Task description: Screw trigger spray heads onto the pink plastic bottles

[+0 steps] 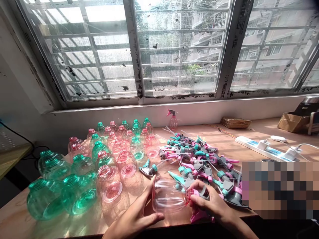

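Note:
A clear pink spray bottle (169,197) lies on its side in the air over the table's front edge, its neck to the right. My left hand (142,209) cups its base, with thumb and fingers around it. The fingers of my right hand (208,199) pinch the pink collar of a grey and pink trigger spray head (203,193) at the bottle's neck. Whether the collar is threaded on cannot be seen. Beyond my right hand spreads a heap of loose spray heads (196,152) in teal, pink and grey. One teal and grey spray head (149,169) lies apart, beyond the bottle.
Rows of open green bottles (79,196) and pink bottles (109,186) fill the table's left side. A fitted spray bottle (173,121) stands by the window wall. On the right are a white power strip (264,149), a brown packet (235,122) and a cardboard box (291,120).

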The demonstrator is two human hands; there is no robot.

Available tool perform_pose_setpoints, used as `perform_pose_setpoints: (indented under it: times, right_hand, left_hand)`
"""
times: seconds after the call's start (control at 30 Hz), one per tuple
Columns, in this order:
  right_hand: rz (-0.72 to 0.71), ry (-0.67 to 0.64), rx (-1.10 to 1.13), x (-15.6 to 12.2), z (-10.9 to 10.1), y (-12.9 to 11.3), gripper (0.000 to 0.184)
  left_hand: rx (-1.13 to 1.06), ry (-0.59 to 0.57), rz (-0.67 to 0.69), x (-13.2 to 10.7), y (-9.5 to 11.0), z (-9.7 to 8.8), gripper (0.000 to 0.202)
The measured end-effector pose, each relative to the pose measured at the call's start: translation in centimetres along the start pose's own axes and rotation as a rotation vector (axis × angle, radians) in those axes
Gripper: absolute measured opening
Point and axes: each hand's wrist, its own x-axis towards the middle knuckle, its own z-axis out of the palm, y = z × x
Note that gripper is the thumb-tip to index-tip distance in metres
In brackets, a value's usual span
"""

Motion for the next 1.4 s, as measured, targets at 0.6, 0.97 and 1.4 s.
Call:
perform_pose_setpoints:
  times: [0.6, 0.97, 1.4]
  right_hand:
    - [0.008, 0.03, -0.053, -0.1, 0.1, -0.1, 0.04]
    - [0.012, 0.028, -0.035, -0.1, 0.2, -0.3, 0.04]
    - [0.009, 0.029, -0.054, -0.1, 0.2, -0.2, 0.041]
  left_hand:
    - [0.032, -0.015, 0.05, 0.2, -0.8, -0.4, 0.096]
    - [-0.061, -0.041, -0.01, 0.0, -0.3, -0.3, 0.097]
    - [-0.067, -0.007, 0.064, 0.3, 0.0, 0.2, 0.103]
